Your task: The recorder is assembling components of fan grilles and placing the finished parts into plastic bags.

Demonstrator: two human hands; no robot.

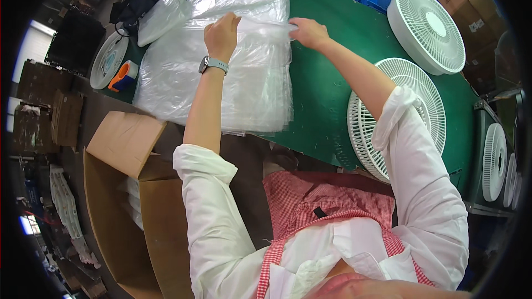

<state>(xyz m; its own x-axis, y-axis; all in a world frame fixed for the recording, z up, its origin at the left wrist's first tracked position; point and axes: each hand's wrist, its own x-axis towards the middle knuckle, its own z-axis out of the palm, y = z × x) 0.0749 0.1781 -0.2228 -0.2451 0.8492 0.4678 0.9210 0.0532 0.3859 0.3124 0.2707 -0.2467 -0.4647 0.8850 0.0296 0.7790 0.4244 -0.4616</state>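
**Your right fingers pinch the edge of a clear film sheet**

Your stack of clear plastic sheets (257, 80) lies at eleven o'clock, flat on the green table (327, 94). Your right hand (310, 33), at one o'clock, has thumb and fingertips closed on the film at the stack's right edge. Your left hand (221, 37), at eleven o'clock, is over the stack with its fingers curled in; whether they grip any film, I cannot tell. A watch (213, 65) circles your left wrist.

One white fan guard (426, 27) sits at two o'clock; another white fan guard (431, 97), at three, is partly covered by your right arm. An orange-and-blue tape dispenser (123, 76) sits at ten, just beside the stack. An open cardboard box (166, 227) stands at eight.
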